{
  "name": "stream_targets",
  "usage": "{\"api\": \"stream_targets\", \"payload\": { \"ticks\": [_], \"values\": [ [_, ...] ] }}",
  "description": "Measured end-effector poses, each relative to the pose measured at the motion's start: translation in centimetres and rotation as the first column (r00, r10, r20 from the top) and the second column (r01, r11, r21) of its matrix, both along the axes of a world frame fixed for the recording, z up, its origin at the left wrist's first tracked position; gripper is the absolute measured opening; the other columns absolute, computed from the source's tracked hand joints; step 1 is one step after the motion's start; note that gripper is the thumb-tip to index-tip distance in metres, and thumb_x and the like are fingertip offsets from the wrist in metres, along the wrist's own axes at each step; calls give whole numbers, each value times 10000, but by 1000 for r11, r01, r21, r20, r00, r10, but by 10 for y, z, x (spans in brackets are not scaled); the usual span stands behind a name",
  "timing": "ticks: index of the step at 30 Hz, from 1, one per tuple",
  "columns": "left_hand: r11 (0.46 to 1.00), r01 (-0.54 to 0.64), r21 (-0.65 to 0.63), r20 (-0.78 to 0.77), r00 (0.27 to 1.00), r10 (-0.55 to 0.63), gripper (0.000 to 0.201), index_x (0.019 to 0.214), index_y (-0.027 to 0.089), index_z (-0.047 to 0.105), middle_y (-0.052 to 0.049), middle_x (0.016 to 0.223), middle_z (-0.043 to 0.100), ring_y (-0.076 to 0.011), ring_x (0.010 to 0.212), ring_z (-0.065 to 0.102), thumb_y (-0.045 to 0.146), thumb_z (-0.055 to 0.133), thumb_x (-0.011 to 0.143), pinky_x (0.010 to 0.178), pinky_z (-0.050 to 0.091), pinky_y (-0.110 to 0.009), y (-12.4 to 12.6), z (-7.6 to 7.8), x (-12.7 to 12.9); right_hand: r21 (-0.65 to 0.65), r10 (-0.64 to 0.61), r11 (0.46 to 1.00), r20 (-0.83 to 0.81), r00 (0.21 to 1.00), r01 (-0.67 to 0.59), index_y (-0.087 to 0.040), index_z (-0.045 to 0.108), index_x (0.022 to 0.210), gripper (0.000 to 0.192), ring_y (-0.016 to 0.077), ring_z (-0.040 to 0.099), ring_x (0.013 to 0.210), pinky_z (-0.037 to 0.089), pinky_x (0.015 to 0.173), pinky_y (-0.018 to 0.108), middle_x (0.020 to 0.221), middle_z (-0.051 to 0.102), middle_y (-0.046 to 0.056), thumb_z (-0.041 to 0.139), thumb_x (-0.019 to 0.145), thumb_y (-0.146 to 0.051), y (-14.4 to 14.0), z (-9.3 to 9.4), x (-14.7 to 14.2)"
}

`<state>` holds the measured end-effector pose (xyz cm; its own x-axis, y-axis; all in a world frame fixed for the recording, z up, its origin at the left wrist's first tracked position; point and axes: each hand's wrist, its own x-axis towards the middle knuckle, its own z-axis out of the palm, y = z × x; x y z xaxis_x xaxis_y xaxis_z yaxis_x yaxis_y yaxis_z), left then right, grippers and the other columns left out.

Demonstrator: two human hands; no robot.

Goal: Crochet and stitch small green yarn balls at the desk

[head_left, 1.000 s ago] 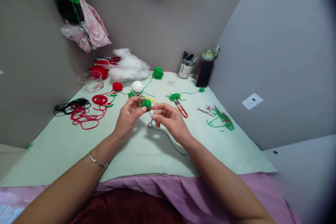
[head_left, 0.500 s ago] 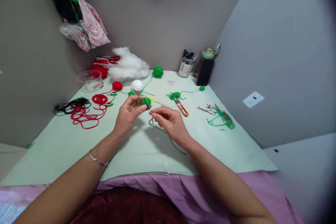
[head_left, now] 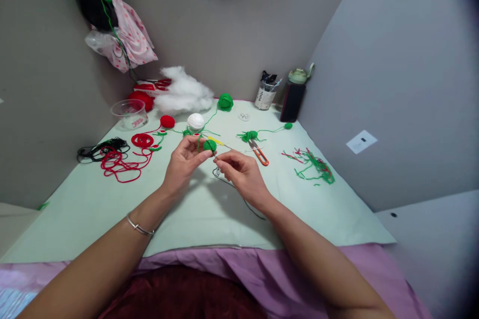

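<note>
Between the fingertips and thumb of my left hand is a small round green crochet piece, with a green yarn tail beside it. My right hand pinches a thin dark sewing needle that meets the right side of the piece; its tip is too small to make out. Black yarn loops below the fingers and trails over the table under my right wrist. Just behind the hands lies a yellow-handled crochet hook, partly hidden. Orange thread snips rest right of my right hand.
Red yarn and black yarn lie tangled at left near a clear tub. White stuffing and a green yarn ball sit at the back. Yarn scraps lie right, below a dark bottle.
The green crochet piece has turned and shifted slightly to the right in my left fingers. Both hands stay almost in place, the right one still pinching the needle.
</note>
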<state>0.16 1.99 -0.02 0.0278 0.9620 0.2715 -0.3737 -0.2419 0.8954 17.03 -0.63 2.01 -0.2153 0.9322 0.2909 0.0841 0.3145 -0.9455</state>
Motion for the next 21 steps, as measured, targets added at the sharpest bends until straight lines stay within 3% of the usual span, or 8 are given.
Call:
{"api": "stream_targets", "payload": {
  "ticks": [9, 21],
  "values": [
    [999, -17, -30, 3, 1000, 17, 316, 898, 212, 609, 9, 945, 597, -137, 870, 597, 243, 857, 704, 825, 509, -276, -4, 6, 3, -30, 3, 1000, -18, 1000, -4, -182, 709, 865, 167, 106, 526, 620, 391, 546, 246, 777, 629, 24, 675, 865, -345, -1, 2, 1],
    [998, -45, 31, -23, 999, 46, 338, 936, 213, 605, 7, 965, 610, -146, 905, 621, 246, 857, 712, 876, 498, -307, 2, -1, 0, -14, -5, 1000, 39, 999, 5, -164, 679, 805, 175, 97, 471, 593, 361, 546, 244, 690, 585, 2, 644, 878, -319, -5, 10, 2]
  ]
}}
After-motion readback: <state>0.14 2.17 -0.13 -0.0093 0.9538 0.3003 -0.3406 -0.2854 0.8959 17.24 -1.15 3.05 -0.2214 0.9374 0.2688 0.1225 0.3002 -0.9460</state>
